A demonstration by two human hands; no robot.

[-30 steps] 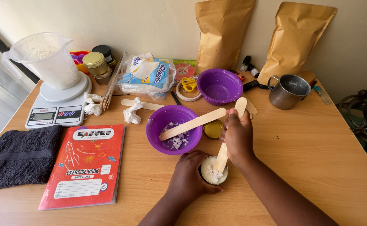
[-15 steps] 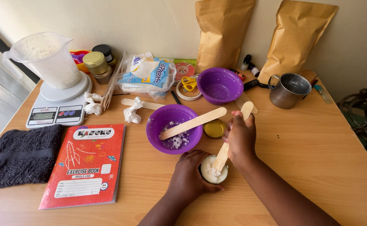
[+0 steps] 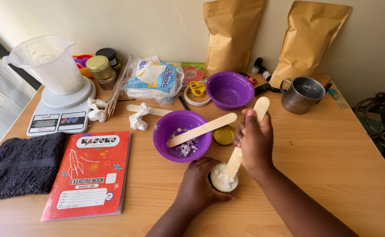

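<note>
Resting on a light wooden table pushed against a pale wall, the small tin of white paste sits near the front edge, right of centre. The left hand curls round its left side, fingers closed on the rim. The right hand is shut in a fist on a flat wooden stick, whose lower end dips into the paste while the top pokes out above the knuckles. Just beyond the tin stands a purple bowl with white crumbs and a second stick laid across it, a gold lid touching its right side. Farther back sit another purple bowl, a metal mug and two brown paper bags leaning on the wall. On the left lie a red notebook, a dark towel and a white scale carrying a plastic jug. At the far right edge, dark metal equipment shows beside the table; I cannot tell what it is.
</note>
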